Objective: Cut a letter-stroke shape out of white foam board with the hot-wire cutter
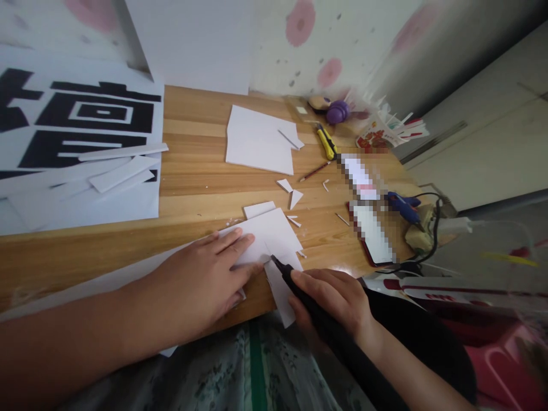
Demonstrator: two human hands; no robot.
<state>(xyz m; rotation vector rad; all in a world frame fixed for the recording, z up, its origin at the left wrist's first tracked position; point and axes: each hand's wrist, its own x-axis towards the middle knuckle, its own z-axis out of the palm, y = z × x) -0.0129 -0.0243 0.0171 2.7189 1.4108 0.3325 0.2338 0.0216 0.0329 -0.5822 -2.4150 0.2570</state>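
My left hand [222, 262] lies flat with its fingers stretched out, pressing a white board [274, 228] at the front edge of the wooden table. In my right hand [338, 297] is a thick black pen-shaped cutting tool [317, 314], its handle running back along my forearm. The tool's tip touches the board just right of my left fingertips, and a thin line shows there. A narrow white strip [280, 291] hangs over the table edge below the tip. Small white offcuts [295, 198] lie beyond the board.
Farther back lie a white sheet [261, 140], a yellow utility knife [326, 141] and a pencil [315, 171]. To the right are two blurred phone-like screens, a blue glue gun [403, 206] and a paper tub [377, 134]. A sheet with large black characters [145, 194] covers the left.
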